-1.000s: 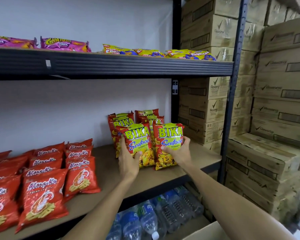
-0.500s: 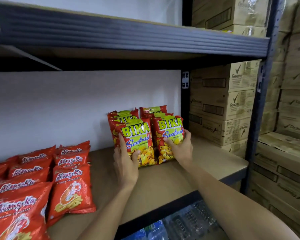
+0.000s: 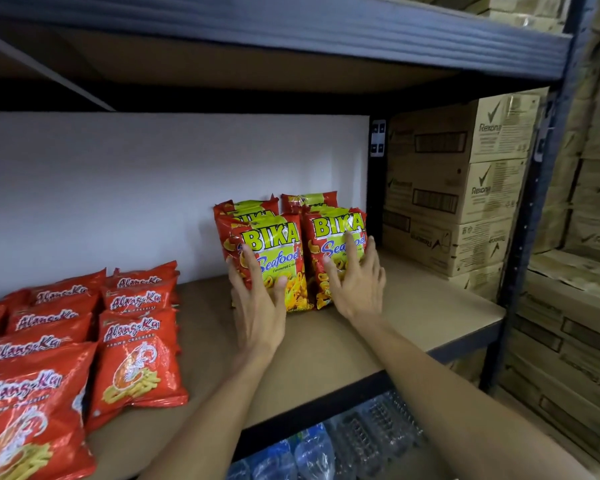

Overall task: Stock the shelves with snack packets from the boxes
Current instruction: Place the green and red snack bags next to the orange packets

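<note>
Two rows of red and yellow BIKA Seafood packets stand upright at the back of the brown shelf board (image 3: 416,306), against the white wall. My left hand (image 3: 257,306) lies with straight fingers on the front left packet (image 3: 279,237), thumb on its face. Spread, straight fingers of my right hand (image 3: 357,285) press on the front right packet (image 3: 335,226). More BIKA packets (image 3: 309,200) stand behind these two, mostly hidden.
Red Alang-Ku cracker packets (image 3: 136,358) lie in rows on the left of the shelf. Stacked Rexona cartons (image 3: 465,188) fill the right, beyond the dark upright post (image 3: 534,237). Water bottles (image 3: 309,452) sit on the level below. The upper shelf beam (image 3: 291,29) hangs overhead.
The view has moved closer and lower to the shelf. Both hands have pushed the two front packets back against the rows, and their fingers have loosened from a grip to a flat touch.
</note>
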The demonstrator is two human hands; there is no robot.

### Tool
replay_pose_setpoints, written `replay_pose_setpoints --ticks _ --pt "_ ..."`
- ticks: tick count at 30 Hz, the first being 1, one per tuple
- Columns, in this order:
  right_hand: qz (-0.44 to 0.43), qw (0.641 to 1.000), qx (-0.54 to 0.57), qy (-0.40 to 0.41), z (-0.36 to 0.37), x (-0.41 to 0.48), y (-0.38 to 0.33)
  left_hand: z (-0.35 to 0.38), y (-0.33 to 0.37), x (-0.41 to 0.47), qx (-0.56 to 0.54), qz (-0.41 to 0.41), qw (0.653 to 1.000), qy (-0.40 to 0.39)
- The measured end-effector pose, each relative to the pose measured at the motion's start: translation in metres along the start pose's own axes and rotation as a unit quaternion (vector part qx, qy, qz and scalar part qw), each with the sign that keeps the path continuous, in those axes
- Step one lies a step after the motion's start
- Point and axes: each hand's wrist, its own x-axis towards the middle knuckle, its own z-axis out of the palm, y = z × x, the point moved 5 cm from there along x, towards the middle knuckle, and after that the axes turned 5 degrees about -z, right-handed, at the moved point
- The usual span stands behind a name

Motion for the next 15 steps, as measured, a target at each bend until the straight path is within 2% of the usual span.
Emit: replay_pose_setpoints --ticks 2,9,15 --pt "-0.002 1.000 -0.004 -0.028 0.005 0.001 0.002 0.001 -0.001 0.000 0.016 -0.009 1.000 -0.012" --pt "-0.008 0.999 -0.030 -0.041 0.012 0.003 0.005 0.002 -0.001 0.003 0.028 -0.007 1.000 -0.004" --pt "0.007 0.997 -0.044 -0.066 0.017 0.007 0.009 0.008 -0.013 0.006 0.066 -0.073 0.995 -0.027"
